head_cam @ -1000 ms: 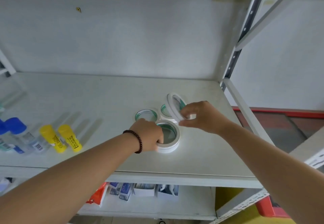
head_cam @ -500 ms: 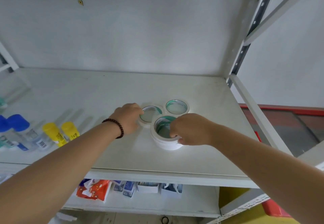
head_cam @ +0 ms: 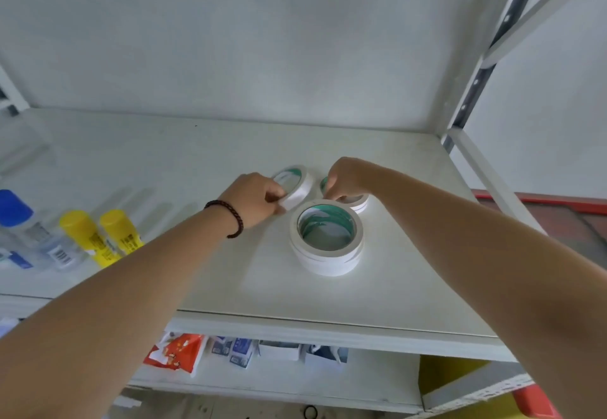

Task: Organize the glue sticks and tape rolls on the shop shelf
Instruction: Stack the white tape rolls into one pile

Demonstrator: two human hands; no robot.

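On the white metal shelf (head_cam: 164, 169), a stack of white tape rolls with green cores (head_cam: 326, 238) stands toward the front edge, right of middle. Behind it, the left hand (head_cam: 259, 198) pinches 1 tilted white tape roll (head_cam: 295, 185), while the right hand (head_cam: 345, 179) curls its fingers onto another flat white roll (head_cam: 356, 202). I'd judge the taping half done: 2 rolls unstacked, and 2 yellow-capped glue sticks (head_cam: 105, 238) lying untidied near the left edge.

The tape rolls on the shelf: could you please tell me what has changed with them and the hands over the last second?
The right hand set its lifted roll on the front stack, let go, and now pinches the back-right roll. The left hand left the stack and now grips the back-left roll, tilting it up. The yellow glue sticks and blue-capped bottles stayed put.
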